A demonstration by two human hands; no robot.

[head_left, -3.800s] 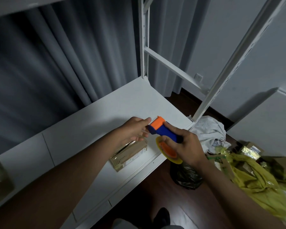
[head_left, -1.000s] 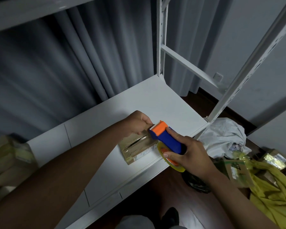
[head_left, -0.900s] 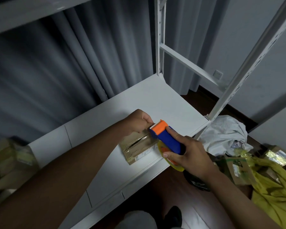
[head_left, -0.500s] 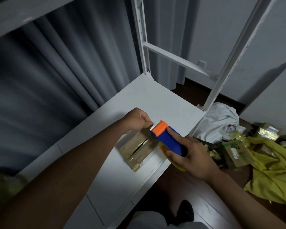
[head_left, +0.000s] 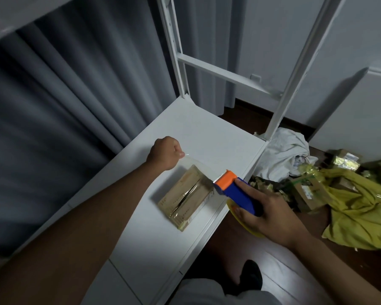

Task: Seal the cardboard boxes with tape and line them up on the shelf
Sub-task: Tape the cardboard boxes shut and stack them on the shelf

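Pinching the clear tape (head_left: 196,164) end, left hand (head_left: 166,153) stretches it from the dispenser (head_left: 235,191) gripped in right hand (head_left: 266,219), above the cardboard box (head_left: 186,198) on the shelf (head_left: 198,128). Taping is underway; next, likely lower the strip onto the flap seam.

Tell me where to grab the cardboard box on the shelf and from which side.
Grip the cardboard box across its two long sides, coming from above. It lies flat on the shelf, narrow enough to span, and both sides are free. Avoid the top seam, where the tape stretches above it.
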